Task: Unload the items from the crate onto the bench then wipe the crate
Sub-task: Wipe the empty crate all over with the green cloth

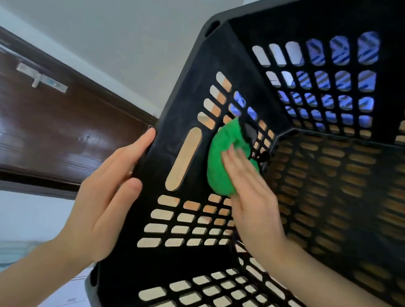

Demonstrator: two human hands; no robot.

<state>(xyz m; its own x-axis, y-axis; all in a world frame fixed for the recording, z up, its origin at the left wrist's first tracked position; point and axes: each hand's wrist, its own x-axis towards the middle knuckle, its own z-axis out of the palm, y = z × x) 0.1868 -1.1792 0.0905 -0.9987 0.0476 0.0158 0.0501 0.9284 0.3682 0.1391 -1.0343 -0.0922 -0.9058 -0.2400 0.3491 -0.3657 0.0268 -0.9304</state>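
The crate (320,165) is a black plastic unit with slotted, perforated walls and base. It is tipped on its side with the open mouth facing the camera, and it fills the right and centre of the view. No contents are visible inside it.

The left hand (106,198) grips the crate's outer rim at the left edge. The fingers lie flat along the outside of the rim and the thumb wraps toward the inner wall.

The right hand (249,195) reaches inside the crate. It presses a bunched green cloth (220,160) against the inner face of the left side wall, just right of the long handle slot (183,159). The palm and fingers are spread flat over the cloth rather than curled around it. The fingers appear blurred.

A light wooden surface shows through the wall slots. Behind the crate on the left stand a dark brown door (49,124) with a metal handle (42,79) and a pale wall (110,18).
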